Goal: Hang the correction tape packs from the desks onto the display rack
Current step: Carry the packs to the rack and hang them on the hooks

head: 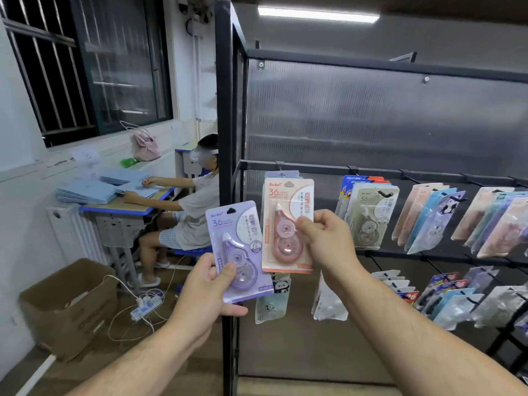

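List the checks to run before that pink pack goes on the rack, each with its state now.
1. Right hand grip on the pink pack: pinches its right edge, ok.
2. Pink pack upright, hang hole on top: ok.
3. Hang hole lined up with a hook of the display rack: cannot tell, the pack covers it.
4. Room on that hook: cannot tell; a lilac pack hangs behind.
5. Left hand grip on the purple pack: ok.
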Motion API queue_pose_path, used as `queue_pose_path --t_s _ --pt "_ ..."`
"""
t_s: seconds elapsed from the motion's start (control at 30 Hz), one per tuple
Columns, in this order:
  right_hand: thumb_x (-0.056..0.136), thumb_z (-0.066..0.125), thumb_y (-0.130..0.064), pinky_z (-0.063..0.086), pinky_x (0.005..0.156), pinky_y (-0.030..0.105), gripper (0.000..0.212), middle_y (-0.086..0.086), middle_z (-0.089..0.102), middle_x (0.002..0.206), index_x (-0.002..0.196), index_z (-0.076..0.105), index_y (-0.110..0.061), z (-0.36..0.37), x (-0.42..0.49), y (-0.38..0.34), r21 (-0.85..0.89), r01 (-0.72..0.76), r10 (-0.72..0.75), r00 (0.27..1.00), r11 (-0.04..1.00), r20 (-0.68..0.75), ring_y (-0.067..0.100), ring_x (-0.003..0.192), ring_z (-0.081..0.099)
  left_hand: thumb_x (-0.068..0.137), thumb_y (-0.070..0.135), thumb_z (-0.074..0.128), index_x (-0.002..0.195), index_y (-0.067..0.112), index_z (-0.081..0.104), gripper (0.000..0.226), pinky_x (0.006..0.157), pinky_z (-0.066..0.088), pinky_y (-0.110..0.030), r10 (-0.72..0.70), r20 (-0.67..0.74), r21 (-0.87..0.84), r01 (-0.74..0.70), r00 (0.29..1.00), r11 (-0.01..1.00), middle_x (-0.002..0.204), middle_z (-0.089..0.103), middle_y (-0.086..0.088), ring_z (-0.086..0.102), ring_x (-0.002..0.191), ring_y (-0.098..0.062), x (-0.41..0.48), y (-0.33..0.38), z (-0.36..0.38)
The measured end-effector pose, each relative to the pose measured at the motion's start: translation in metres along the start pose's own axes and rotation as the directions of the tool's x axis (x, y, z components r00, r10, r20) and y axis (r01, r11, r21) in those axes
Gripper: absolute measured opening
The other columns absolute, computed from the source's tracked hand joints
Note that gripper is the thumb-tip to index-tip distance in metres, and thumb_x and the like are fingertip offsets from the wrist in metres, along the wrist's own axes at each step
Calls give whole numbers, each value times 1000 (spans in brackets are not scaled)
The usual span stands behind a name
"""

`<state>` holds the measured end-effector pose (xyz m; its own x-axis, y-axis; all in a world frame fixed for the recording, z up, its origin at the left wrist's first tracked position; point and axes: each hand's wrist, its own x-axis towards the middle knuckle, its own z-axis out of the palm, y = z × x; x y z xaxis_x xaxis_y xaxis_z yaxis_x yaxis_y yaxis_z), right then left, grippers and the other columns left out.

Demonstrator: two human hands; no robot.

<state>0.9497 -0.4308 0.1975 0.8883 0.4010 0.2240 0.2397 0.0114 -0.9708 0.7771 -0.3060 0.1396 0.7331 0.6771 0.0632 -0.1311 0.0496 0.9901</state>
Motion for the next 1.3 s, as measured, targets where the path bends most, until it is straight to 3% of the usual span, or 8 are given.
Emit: queue_pose_path --t_s 0.3,0.47,0.57,0.83,0.9,1.0,1.1,1.3 --pt "91 71 -24 61 80 58 16 8 77 89 82 63 -14 6 14 14 -108 -93 89 995 990 -44 29 84 76 105 18 51 120 14 56 16 77 63 -52 0 -22 74 2 1000 997 105 79 3 77 94 -21 -3 0 -13" --pt "88 71 -27 62 76 48 21 4 74 82 76 60 -14 9 24 17 -192 -89 71 992 977 -102 27 81 73 105 19 51 118 15 57 15 83 62 -52 1 12 83 -2 1000 997 106 78 1 77 96 -21 -5 0 -11" --pt "88 71 -31 46 59 31 26 2 66 77 73 55 -16 9 34 12 -344 -62 19 992 937 -128 22 72 63 105 15 50 121 11 57 17 94 57 -53 -7 42 33 6 999 999 111 77 -4 75 103 -25 -3 0 -7" --pt "89 63 -59 32 51 27 52 -1 60 63 61 57 -15 4 44 12 -610 -137 39 985 780 -170 19 65 56 105 8 50 120 10 57 17 95 57 -50 9 112 23 -12 994 1000 110 78 -7 75 102 -27 0 -2 5" --pt "91 64 -51 41 55 32 52 -1 60 59 56 55 -13 2 35 18 -575 -110 42 990 811 -131 22 65 58 105 10 51 120 11 57 16 92 57 -48 12 123 28 -16 992 999 107 79 -7 76 99 -26 2 -2 8" --pt "90 70 -38 51 64 45 46 2 59 58 64 59 -2 -4 11 26 -274 -48 50 999 961 0 18 58 52 105 10 52 118 10 58 15 85 60 -38 16 136 17 -18 991 1000 106 79 -7 76 98 -24 4 -1 13" --pt "95 70 -28 48 58 35 30 7 67 66 81 72 -2 -13 -12 24 -17 -100 102 973 995 209 15 52 51 104 10 54 115 8 59 12 81 61 -34 19 142 16 -22 990 1000 105 79 -9 76 97 -24 6 -1 20" --pt "95 65 -1 41 54 22 18 1 62 63 78 66 -6 -19 -26 28 -67 -16 36 948 998 315 8 51 47 100 9 62 112 11 61 12 76 61 -32 65 166 19 -70 984 997 99 79 -9 77 93 -24 8 2 37"
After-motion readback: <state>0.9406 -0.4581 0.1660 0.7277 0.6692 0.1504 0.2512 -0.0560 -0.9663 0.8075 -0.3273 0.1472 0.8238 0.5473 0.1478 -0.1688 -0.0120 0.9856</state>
